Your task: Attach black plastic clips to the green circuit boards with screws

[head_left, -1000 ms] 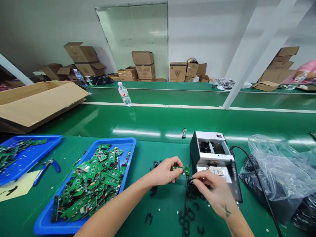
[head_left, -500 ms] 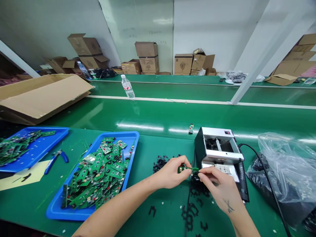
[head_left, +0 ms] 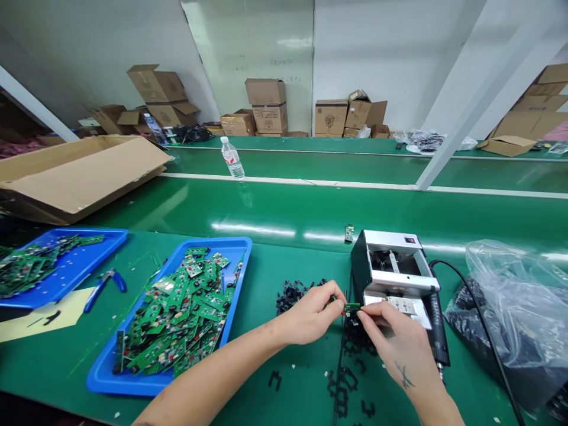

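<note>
Between my two hands is a small green circuit board (head_left: pixel 352 307). My left hand (head_left: pixel 313 313) pinches its left end, and my right hand (head_left: pixel 397 334) grips the right end with thumb and forefinger. Fingertips cover part of the board, so its far details are hidden. Black plastic clips (head_left: pixel 348 378) lie scattered on the green mat below the hands, and a pile of small black parts (head_left: pixel 295 293) sits behind my left hand. Just beyond my right hand stands a silver and black machine (head_left: pixel 399 279) with an open top frame.
On the left, a blue tray (head_left: pixel 247 251) holds many circuit boards; a second blue tray (head_left: pixel 116 235) is farther left, beside blue-handled pliers (head_left: pixel 100 290). A plastic bag (head_left: pixel 510 319) of black parts and a black cable (head_left: pixel 481 325) lie right. One board (head_left: pixel 349 233) rests behind the machine.
The left fingers have shifted slightly along the board, which now shows less at its left end. Both hands stay in nearly the same place; the whole view has moved a little.
</note>
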Tool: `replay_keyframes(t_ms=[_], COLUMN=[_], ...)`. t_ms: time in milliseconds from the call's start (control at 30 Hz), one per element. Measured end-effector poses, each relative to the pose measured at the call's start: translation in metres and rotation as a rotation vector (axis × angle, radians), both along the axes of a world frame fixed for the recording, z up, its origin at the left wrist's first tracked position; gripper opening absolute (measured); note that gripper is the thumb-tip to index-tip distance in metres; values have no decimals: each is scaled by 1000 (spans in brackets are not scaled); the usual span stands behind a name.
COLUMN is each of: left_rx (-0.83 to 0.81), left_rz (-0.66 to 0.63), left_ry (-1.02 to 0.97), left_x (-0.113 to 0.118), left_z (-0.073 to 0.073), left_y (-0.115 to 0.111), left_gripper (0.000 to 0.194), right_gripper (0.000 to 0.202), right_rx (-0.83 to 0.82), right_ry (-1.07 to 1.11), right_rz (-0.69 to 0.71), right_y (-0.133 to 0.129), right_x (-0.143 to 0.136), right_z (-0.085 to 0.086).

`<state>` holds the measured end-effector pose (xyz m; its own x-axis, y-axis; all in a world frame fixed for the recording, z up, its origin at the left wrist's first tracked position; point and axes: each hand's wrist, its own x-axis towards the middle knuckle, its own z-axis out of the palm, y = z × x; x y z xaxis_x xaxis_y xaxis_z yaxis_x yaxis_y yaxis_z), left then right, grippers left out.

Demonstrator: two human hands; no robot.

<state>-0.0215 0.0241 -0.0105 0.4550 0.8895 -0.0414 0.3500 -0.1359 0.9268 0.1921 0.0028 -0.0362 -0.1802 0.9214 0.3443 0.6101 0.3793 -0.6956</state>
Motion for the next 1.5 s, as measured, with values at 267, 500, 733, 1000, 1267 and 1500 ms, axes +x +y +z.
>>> replay_keyframes(t_ms=[267,500,733,1000,1267,1500], left_rx=[176,359,697,941,988,990], left_rz=[2,-86,-198,-284,-373,-392], left_ry=[-83,-99,202,466,621,624], left_x=[6,11,15,14,14,12], left_z=[-2,-14,-36,-36,-22,-18], left_y=[2,7,11,5,6,6], left_gripper=[16,12,22,25,27,28], right_gripper=[21,20,23,25,49,53], right_rx=[151,343,338,-20,-460,-426], right_ry=[-129,-354,-415,-164,-42,749], right_rz=[-39,-83,-119,-245,-651,-369], right_y=[1,-2,-7,-9,64,58], right_x=[5,13,17,65,107,126], right_z=[-2,4,-6,-4,-16,-12])
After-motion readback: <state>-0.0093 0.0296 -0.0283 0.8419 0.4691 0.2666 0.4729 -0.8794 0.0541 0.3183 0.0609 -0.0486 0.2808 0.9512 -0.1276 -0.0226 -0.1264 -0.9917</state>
